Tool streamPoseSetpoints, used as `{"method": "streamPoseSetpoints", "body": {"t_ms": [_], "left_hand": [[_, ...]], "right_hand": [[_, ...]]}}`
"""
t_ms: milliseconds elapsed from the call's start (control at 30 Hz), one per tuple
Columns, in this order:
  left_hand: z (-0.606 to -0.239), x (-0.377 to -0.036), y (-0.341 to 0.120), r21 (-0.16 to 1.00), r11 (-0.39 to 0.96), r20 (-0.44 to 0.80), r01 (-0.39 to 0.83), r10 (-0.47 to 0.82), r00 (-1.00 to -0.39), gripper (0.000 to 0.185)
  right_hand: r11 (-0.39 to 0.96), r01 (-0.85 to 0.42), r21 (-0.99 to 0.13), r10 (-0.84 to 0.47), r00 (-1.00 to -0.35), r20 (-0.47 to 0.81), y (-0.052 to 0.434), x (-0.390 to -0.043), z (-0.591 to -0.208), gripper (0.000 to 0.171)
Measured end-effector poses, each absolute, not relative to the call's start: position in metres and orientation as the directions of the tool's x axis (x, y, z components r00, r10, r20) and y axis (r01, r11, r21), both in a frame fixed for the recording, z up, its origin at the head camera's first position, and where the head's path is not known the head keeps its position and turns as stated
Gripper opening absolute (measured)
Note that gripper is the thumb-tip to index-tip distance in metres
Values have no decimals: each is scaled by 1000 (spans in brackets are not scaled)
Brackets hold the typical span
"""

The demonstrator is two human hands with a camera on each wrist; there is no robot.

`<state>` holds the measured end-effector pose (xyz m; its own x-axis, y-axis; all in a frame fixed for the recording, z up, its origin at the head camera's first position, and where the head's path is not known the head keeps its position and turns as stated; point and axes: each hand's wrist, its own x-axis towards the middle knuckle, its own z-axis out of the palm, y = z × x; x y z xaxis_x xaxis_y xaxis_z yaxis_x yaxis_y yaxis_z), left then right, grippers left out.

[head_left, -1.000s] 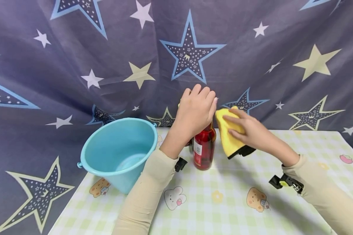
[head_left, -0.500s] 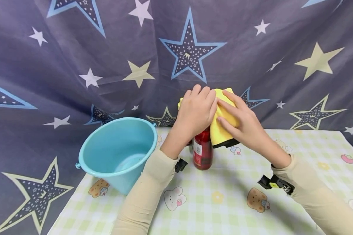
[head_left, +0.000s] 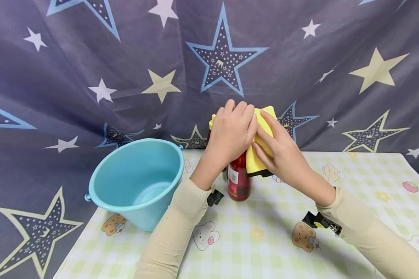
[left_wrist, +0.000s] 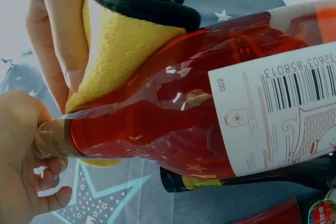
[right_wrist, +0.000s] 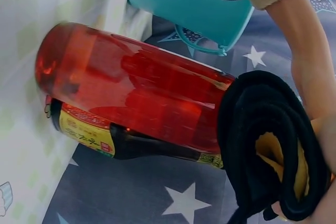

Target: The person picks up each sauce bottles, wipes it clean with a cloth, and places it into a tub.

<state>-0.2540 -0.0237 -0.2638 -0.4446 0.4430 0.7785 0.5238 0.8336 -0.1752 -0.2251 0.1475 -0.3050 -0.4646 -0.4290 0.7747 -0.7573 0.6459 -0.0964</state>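
A bottle of red liquid [head_left: 239,184] stands upright on the table. My left hand [head_left: 232,131] grips it by the top of the neck, fingers curled round the tan wrapped end [left_wrist: 55,139] in the left wrist view. My right hand [head_left: 284,155] holds a folded yellow cloth [head_left: 255,161] with black edging, pressed against the bottle's neck and shoulder. The left wrist view shows the cloth touching the glass just above a white barcode label [left_wrist: 278,108]. In the right wrist view, the cloth's rolled black edge [right_wrist: 239,129] hides the upper bottle.
A light blue bucket [head_left: 144,217] stands left of my left forearm. Behind the red bottle is a dark bottle with a yellow label [right_wrist: 86,129]; its yellow cap [head_left: 211,122] shows beside my left hand. A starry curtain [head_left: 286,23] hangs at the back of the checked table [head_left: 363,182].
My right hand has carried the yellow cloth leftward from beside the bottle onto its neck and shoulder. My left hand keeps its grip at the top. The head view has shifted slightly.
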Motion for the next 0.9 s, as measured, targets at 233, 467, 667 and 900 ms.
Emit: {"method": "streamPoseSetpoints", "body": {"t_ms": [233,467,667,900], "left_hand": [[-264,-254,-24,-164,838,776,520,435,-456,29],[-263,-255,-24,-166,841,777,515,433,-456,28],[-264,-256,-23,-163,836,780,524,434,-450,28],[-265,-257,-22,-147,841,780,522,422,-461,30]], "right_hand": [[663,-746,-61,-453,-465,760,147,-224,-311,53],[661,-749,-48,-467,-461,754,147,-225,-312,54],[662,-748,-51,-471,-467,748,147,-225,-313,55],[657,-751,-66,-477,-483,735,147,-225,-320,55]]}}
